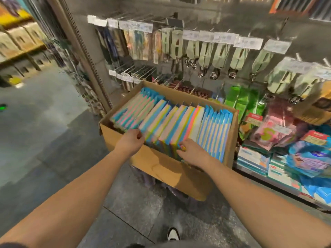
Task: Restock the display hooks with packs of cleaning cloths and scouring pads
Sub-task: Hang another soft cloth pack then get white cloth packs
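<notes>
Head view looks down on an open cardboard box (162,169) standing in front of a display wall, packed with upright packs of cleaning cloths (179,120) in blue, pink, yellow and cream stripes. The packs stand on edge in rows that fill the box from left to right.

Both bare arms reach forward to the near side of the box. The left hand (130,141) rests at the near left of the packs, its fingers curled at the top edge of a pack; whether its grip pinches that pack or only touches it, I cannot tell. The right hand (192,153) lies near the middle of the near row, fingers curled in among the tops of the packs, its grip on the edge of a yellow and blue one.

Behind the box, wire display hooks (136,71) stick out bare from the back panel at the left. Higher and to the right, other hooks carry pale green packaged goods (220,52) under white price labels (216,37). Right of the box a low shelf (279,185) holds green, pink and blue packets. A shoe (173,233) shows on the grey tiled floor (53,140) at the near edge.
</notes>
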The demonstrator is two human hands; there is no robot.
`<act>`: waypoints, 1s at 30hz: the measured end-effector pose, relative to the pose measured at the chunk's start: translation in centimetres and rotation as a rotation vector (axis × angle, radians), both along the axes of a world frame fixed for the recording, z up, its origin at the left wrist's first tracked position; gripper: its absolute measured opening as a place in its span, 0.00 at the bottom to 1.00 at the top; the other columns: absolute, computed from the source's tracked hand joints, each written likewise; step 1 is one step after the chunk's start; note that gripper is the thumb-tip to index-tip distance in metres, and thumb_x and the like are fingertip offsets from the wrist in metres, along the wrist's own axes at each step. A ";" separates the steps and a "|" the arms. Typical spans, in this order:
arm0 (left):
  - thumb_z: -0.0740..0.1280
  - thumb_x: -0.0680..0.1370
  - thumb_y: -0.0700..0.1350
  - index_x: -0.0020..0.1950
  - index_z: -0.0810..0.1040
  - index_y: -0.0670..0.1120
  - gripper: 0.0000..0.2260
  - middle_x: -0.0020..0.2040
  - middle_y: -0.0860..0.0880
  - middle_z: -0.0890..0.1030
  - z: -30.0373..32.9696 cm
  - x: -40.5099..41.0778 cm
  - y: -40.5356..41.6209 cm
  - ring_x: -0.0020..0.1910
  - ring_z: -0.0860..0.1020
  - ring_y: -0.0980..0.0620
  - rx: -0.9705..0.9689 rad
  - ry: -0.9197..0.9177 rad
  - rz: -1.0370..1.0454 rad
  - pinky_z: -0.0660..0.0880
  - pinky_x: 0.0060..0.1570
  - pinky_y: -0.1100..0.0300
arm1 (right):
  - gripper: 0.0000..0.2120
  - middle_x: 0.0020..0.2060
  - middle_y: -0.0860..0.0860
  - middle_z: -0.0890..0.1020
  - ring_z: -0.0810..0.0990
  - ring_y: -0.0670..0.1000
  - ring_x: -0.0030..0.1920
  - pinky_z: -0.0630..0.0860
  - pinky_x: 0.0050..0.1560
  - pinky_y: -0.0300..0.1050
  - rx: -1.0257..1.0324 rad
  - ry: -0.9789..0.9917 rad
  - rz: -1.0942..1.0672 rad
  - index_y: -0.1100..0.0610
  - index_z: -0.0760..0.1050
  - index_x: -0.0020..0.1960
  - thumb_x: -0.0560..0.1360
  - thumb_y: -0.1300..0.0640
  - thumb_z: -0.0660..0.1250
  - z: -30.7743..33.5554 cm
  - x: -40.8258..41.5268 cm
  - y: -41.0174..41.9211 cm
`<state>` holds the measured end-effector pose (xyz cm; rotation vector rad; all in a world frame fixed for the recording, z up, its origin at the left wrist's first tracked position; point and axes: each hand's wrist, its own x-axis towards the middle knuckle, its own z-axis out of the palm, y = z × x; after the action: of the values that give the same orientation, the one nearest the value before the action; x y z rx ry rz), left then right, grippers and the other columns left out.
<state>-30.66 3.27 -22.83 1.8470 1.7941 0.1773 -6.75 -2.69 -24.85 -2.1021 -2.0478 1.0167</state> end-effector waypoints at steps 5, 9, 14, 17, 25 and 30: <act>0.63 0.82 0.46 0.58 0.77 0.43 0.09 0.50 0.44 0.79 -1.6 -3.5 8.8 0.46 0.78 0.44 -0.038 -0.037 0.008 0.74 0.42 0.53 | 0.25 0.76 0.54 0.64 0.67 0.55 0.73 0.66 0.70 0.49 -0.045 0.075 -0.062 0.54 0.64 0.77 0.83 0.45 0.59 -2.1 -4.2 7.6; 0.63 0.81 0.46 0.66 0.75 0.44 0.15 0.63 0.44 0.78 -4.4 -5.7 16.5 0.56 0.79 0.42 -0.114 -0.035 -0.027 0.77 0.56 0.51 | 0.25 0.76 0.54 0.65 0.68 0.54 0.73 0.65 0.69 0.46 -0.098 0.122 -0.144 0.56 0.64 0.77 0.83 0.47 0.58 -4.6 -8.0 13.9; 0.63 0.82 0.46 0.73 0.71 0.42 0.20 0.69 0.41 0.75 -7.5 -7.3 25.4 0.63 0.76 0.42 -0.204 -0.037 -0.142 0.71 0.55 0.56 | 0.26 0.73 0.54 0.70 0.72 0.55 0.70 0.69 0.68 0.47 -0.192 0.208 -0.344 0.56 0.62 0.78 0.83 0.48 0.58 -7.1 -13.3 21.5; 0.62 0.83 0.49 0.77 0.67 0.43 0.23 0.75 0.42 0.70 -8.9 -7.4 28.8 0.68 0.73 0.42 -0.296 -0.038 -0.192 0.72 0.62 0.53 | 0.27 0.67 0.52 0.75 0.80 0.56 0.56 0.76 0.54 0.47 -0.241 0.313 -0.499 0.55 0.58 0.79 0.83 0.50 0.58 -8.2 -16.4 25.4; 0.61 0.79 0.43 0.58 0.75 0.40 0.11 0.54 0.42 0.78 -12.2 -7.4 32.8 0.51 0.78 0.43 -0.345 -0.103 -0.122 0.76 0.46 0.53 | 0.33 0.69 0.56 0.72 0.75 0.56 0.64 0.70 0.55 0.44 -0.287 0.213 -0.712 0.57 0.64 0.73 0.77 0.38 0.63 -12.9 -21.8 29.6; 0.62 0.79 0.45 0.62 0.74 0.39 0.15 0.58 0.42 0.76 -13.0 -7.0 33.7 0.55 0.77 0.43 -0.399 -0.082 -0.169 0.74 0.49 0.54 | 0.31 0.59 0.46 0.75 0.78 0.50 0.58 0.79 0.55 0.49 -0.160 0.213 -0.852 0.51 0.66 0.69 0.72 0.38 0.70 -15.2 -24.3 29.5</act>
<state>-37.64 36.97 -35.85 1.6643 1.4817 -0.1565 -31.05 26.80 -40.05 -2.4186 -0.8222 1.1635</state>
